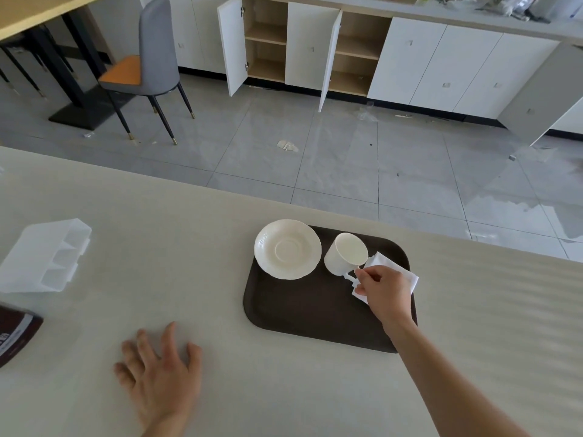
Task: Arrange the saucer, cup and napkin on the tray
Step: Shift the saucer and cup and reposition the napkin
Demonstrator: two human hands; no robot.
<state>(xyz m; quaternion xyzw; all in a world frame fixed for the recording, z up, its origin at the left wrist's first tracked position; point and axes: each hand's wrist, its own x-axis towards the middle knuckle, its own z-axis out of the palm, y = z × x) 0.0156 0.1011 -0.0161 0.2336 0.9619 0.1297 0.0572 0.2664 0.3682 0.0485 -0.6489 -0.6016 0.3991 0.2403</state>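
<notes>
**Cup in hand, saucer waiting**

Head view: pale beige counter (220, 263) up front, grey tile floor beyond, white cabinets (441, 67) at back w/ two doors open, grey chair (151, 58) far left.

Dark brown tray (303, 310) sits right of centre on counter. White saucer (287, 249) at tray's far-left corner, empty, rim overhanging tray edge slightly. White cup (345, 253) just beside saucer on its right, tilted, mouth facing camera. White napkin (388, 272) under/behind cup handle, far-right part of tray, partly hidden by hand.

Right hand (383, 291) pinching cup handle btwn thumb & fingers. Left hand (161, 370) flat on counter, fingers spread, holding nothing, well apart from tray.

Clear plastic organiser (47, 257) & dark booklet (15, 332) at left, not involved.

Progress, judged: all 3 items already on tray, approx. Left to do, probably: cup upright onto saucer well, saucer fully inside tray, napkin straightened.
</notes>
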